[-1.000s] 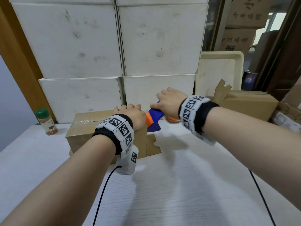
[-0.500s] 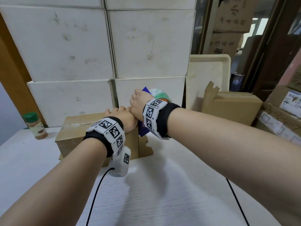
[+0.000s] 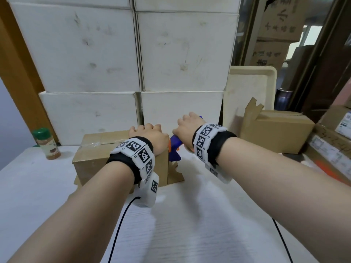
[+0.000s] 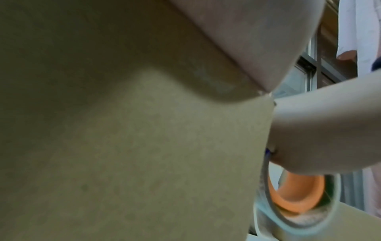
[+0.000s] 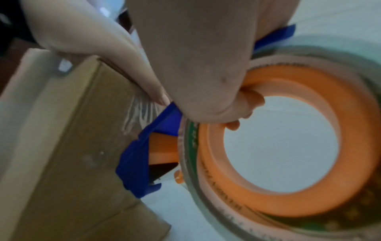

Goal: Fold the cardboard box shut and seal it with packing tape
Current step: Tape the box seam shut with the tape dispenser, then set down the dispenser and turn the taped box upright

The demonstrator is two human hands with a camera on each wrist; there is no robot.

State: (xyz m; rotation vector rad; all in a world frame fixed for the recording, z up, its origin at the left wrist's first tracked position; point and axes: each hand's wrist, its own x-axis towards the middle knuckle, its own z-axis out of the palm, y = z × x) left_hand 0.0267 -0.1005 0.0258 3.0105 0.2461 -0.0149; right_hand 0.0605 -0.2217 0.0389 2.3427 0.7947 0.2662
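On the white table [image 3: 57, 215], just in front of the stacked white cartons [image 3: 133, 54], the cardboard box [image 3: 95, 164] is sitting with its flaps down and a clear tape strip already lying along its top seam. Your left hand [image 3: 150, 135] is resting over the box's right top edge, fingers curling down the far side and pressing the tape end there. Your right hand [image 3: 190, 126] is gripping the tape dispenser [image 5: 288, 154] just beside the box's right end, fingers hooking through its orange core, thumb lying over the blue frame. To finish this run cleanly, keep bearing down with the left hand while you are drawing the tape down the box's end face, then tilt the blade into the tape so it cuts without lifting the strip. A spice jar [image 3: 46, 144] is standing left of the box.
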